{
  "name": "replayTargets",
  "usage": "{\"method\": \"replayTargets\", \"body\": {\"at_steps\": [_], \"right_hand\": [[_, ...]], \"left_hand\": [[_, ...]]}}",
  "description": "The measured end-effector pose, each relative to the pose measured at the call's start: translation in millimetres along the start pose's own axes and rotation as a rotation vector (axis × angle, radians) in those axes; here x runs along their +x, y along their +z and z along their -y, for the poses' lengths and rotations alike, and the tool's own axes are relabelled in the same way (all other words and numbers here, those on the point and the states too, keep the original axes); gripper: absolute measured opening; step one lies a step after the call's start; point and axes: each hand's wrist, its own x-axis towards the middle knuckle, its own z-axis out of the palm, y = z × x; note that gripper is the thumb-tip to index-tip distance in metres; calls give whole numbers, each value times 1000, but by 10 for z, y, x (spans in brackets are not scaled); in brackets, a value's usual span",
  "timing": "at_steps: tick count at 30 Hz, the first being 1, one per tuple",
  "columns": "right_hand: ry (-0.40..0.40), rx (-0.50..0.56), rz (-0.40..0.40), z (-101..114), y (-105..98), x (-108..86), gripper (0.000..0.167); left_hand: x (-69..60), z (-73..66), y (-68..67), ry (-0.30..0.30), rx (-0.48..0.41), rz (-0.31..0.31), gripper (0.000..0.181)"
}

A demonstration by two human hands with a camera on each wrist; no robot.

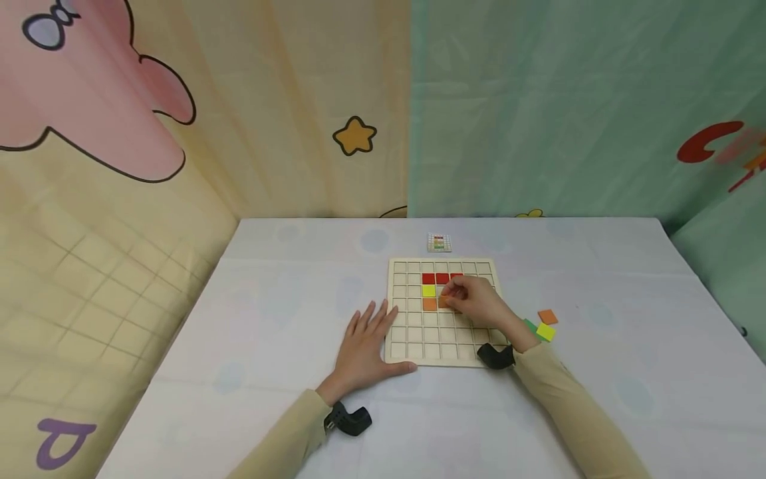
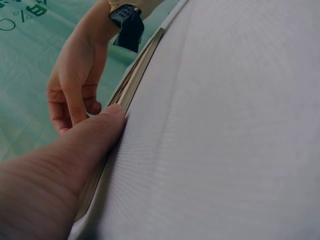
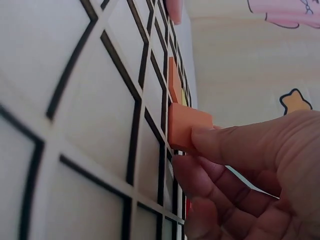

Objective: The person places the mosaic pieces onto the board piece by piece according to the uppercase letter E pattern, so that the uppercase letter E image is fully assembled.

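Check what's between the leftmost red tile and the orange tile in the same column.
One yellow tile, directly between the leftmost red tile and that column's orange tile. Shows in the head view.

The right hand (image 1: 475, 299) pinches a flat square orange tile (image 1: 443, 302) over a cream square grid board (image 1: 414, 334); the left hand (image 1: 362, 349), fingers spread, rests at its near left corner.

Wdn grid bd (image 1: 431, 334), matt orange tile (image 3: 183, 125)
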Motion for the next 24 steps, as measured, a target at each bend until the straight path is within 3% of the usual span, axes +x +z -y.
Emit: {"method": "replayTargets", "body": {"at_steps": [17,24], "right_hand": [[-4,-132,28,64,-7,-33,7],[-68,-120,29,-76,-257,-273,15]], "left_hand": [[10,-3,3,-25,23,28,106],[4,-10,11,-20,16,24,106]]}}
